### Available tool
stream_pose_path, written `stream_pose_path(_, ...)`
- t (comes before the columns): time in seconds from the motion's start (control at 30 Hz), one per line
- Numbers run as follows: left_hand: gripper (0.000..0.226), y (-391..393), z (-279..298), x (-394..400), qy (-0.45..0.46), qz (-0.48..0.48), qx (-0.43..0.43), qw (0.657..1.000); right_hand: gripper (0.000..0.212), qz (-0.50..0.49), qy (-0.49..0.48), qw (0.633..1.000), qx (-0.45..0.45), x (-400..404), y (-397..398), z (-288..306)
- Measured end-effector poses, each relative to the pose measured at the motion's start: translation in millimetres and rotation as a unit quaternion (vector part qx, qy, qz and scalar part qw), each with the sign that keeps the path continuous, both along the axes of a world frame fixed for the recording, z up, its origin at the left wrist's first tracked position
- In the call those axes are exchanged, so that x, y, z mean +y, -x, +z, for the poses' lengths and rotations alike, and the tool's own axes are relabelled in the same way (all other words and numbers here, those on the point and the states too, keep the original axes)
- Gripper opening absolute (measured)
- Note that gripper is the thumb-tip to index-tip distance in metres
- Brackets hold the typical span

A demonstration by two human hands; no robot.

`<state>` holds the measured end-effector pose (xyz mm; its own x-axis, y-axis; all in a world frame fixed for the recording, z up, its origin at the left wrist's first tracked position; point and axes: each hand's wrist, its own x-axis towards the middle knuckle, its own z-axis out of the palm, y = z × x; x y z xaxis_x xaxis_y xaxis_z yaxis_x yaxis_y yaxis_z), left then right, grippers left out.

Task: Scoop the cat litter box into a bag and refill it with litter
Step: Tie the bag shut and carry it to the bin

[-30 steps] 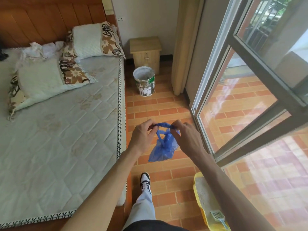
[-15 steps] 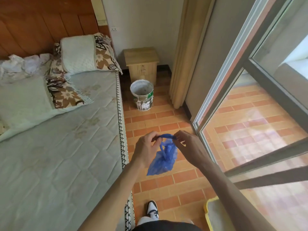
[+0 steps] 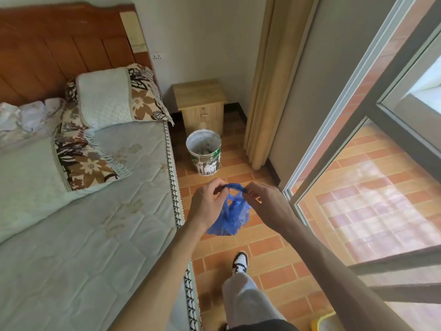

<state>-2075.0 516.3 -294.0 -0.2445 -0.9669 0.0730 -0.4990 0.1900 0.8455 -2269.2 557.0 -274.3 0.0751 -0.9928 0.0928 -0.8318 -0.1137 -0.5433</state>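
While both arms reach forward over the orange brick-tile floor (image 3: 267, 247), the pale green quilted mattress (image 3: 83, 235) lies left of the left hand (image 3: 206, 206) and the white-and-green paint bucket (image 3: 204, 151) stands beyond both hands. Small blue plastic bag (image 3: 232, 215) hangs between the hands, its twisted handles pinched by the left hand and the right hand (image 3: 265, 204). Yellow plastic litter box (image 3: 321, 322): only a corner shows, below the right forearm.

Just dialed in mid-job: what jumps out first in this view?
The blue plastic bag at centre, hanging over the brick floor with its handles pinched between the left hand and the right hand. Beyond it a white bucket stands beside the bed. A yellow corner of the litter box shows at bottom right.
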Motion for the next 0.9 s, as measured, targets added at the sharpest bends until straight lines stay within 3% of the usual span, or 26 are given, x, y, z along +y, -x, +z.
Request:
stream_pose_path(0.23, 0.008, -0.7, -7.8, -107.7, 0.008, -0.007, -0.018, 1.0, 0.006, 0.005, 0.015, 1.0, 0.003, -106.2, 3.1, -5.9)
stream_pose_path(0.9, 0.007, -7.3, -25.4, -352.4, -0.041, 0.017, -0.033, 0.998, 0.001, -0.033, -0.009, 0.994, -0.103, -348.7, -10.8, -30.5)
